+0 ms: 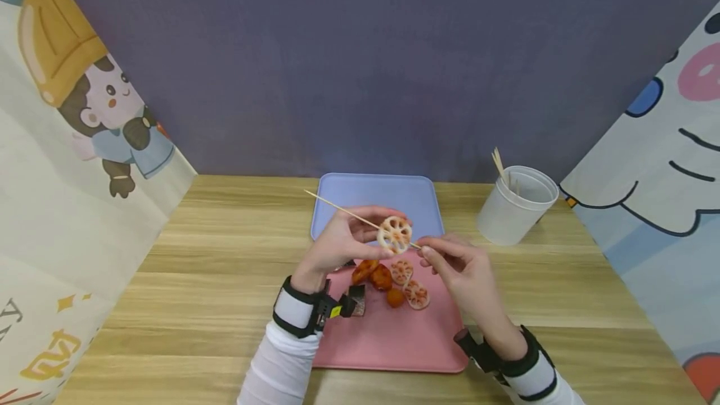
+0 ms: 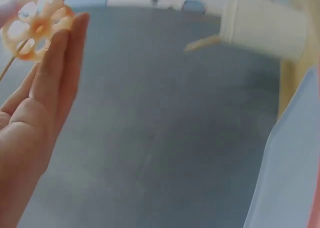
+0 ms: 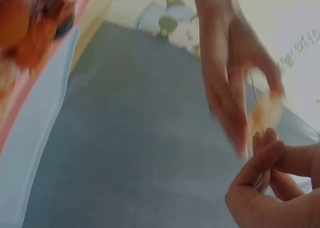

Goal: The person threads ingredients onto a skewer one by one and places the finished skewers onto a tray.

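A lotus root slice (image 1: pixel 395 235), round and pale with orange-tinted holes, is held up over the pink tray (image 1: pixel 388 349). My left hand (image 1: pixel 340 239) pinches it by the edges between thumb and fingers. A thin bamboo skewer (image 1: pixel 337 207) runs slantwise at the slice, showing on both sides of it; its long end points to the upper left. Just right of the slice, my right hand (image 1: pixel 464 270) pinches the skewer's other end with thumb and fingertips. The left wrist view shows the skewer crossing the slice (image 2: pixel 39 24) too.
On the pink tray lie two more lotus slices (image 1: pixel 417 294), an orange ball (image 1: pixel 395 297), reddish glazed pieces (image 1: pixel 380 277) and a dark-skinned piece (image 1: pixel 357 302). Behind it is a blue tray (image 1: pixel 377 195). A white tub (image 1: pixel 509 214) with several skewers (image 1: pixel 498 164) stands back right.
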The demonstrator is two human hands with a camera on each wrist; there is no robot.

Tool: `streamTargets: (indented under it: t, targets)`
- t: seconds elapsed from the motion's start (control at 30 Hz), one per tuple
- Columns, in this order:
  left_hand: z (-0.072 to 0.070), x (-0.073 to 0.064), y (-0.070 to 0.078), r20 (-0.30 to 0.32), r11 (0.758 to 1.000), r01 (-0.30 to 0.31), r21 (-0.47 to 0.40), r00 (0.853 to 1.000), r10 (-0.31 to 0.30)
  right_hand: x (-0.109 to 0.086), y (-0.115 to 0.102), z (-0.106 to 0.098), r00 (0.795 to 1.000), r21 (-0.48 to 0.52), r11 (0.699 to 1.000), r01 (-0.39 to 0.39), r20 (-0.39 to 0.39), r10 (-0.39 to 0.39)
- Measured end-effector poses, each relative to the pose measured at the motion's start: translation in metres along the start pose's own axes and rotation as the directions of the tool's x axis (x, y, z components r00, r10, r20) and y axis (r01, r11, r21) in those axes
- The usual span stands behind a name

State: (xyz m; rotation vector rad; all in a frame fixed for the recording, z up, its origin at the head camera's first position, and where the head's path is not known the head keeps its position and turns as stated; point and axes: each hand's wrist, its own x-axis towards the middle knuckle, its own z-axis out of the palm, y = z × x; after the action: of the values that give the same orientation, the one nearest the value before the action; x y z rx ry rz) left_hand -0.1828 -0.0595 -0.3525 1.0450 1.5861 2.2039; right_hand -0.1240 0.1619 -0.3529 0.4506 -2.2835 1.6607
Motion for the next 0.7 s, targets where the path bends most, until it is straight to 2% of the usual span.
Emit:
streamTargets:
  t: [0.13,0.33,0.7]
  targets:
    - [0.0073,0.0029,-0.0038,0.011,0.999,0.048,0.011,0.999,-0.048,-0.0002,-0.0011,0.0016,1.0,-0.017,1.0,0.025,0.006,-0.025]
    - [0.0079,0.0033,-0.0058,-0.007,0.996,0.09,-0.013,0.996,-0.091,-0.0009,-0.0004,0.0011,1.0,-0.037,0.999,0.009,0.005,-0.009]
    - [0.0082,0.0053,-0.0085,0.003,0.998,0.06,-0.013,0.998,-0.06,0.0018,0.0028,-0.0003,1.0,-0.049,0.999,0.007,0.028,-0.006]
